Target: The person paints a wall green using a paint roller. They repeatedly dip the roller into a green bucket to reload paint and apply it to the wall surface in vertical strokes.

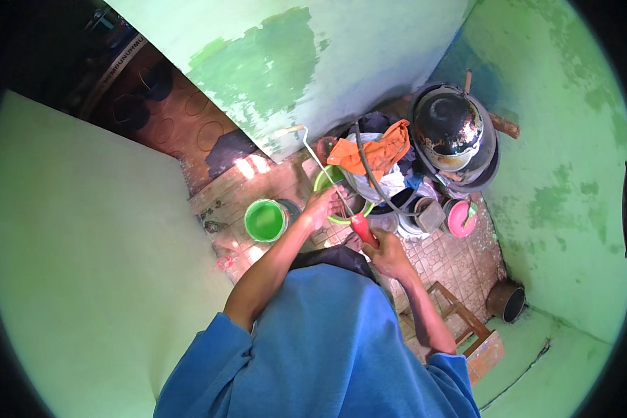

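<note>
My right hand (389, 256) grips the red handle of a paint roller (361, 228). The roller's thin metal rod runs up and to the left, bends, and ends in a narrow pale sleeve near the wall corner. Partway along that rod is my left hand (321, 207), its fingers around the metal. A lime-green basin (321, 180) stands on the floor beneath, partly hidden by my left hand and the rod. To the left of my left forearm is an open paint can (266, 220) with bright green paint in it.
An orange cloth (379, 151) lies over piled laundry, crossed by a grey hose (368, 162). Behind are a large dark tub (494, 157) and a sooty pot (446, 125). A pink container (461, 218) and a wooden stool (462, 318) stand right. Patchy green walls (261, 62) surround me.
</note>
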### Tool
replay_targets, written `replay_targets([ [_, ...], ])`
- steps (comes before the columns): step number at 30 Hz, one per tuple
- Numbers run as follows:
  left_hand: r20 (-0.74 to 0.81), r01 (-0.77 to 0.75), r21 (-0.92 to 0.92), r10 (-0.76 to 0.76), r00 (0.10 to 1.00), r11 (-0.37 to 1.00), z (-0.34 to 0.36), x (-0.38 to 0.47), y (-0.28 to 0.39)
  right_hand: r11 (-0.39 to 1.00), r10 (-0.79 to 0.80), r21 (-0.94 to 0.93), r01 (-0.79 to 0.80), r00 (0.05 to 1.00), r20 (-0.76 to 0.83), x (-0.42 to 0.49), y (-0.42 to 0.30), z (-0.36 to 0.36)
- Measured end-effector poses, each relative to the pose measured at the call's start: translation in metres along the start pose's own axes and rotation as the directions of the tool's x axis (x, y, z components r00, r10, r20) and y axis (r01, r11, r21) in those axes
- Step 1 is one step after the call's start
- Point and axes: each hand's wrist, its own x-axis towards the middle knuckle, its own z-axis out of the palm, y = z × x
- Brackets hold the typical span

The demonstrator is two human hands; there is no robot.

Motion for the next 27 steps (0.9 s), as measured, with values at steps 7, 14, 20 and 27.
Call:
replay_targets([
  [7,-0.090,-0.088,0.043,0.092,0.992,0.995,-0.008,0.009,0.012,0.990,-0.078,-0.120,0.075,0.997,-0.021,0.020,-0.015,0.005],
  [14,-0.129,-0.107,0.043,0.111,0.985,0.993,-0.015,0.035,0.050,0.988,-0.088,-0.137,0.076,0.992,-0.085,0.059,-0.033,0.008],
  [20,-0.080,-0.126,0.065,0.132,0.988,0.990,-0.030,0.065,0.091,0.997,-0.078,-0.035,0.074,0.988,-0.137,0.104,-0.054,0.012],
  [27,-0.042,-0.126,-0.013,0.125,0.991,0.992,-0.031,0.074,0.118,1.000,-0.002,0.027,0.005,0.996,-0.088,0.117,-0.086,-0.002],
])
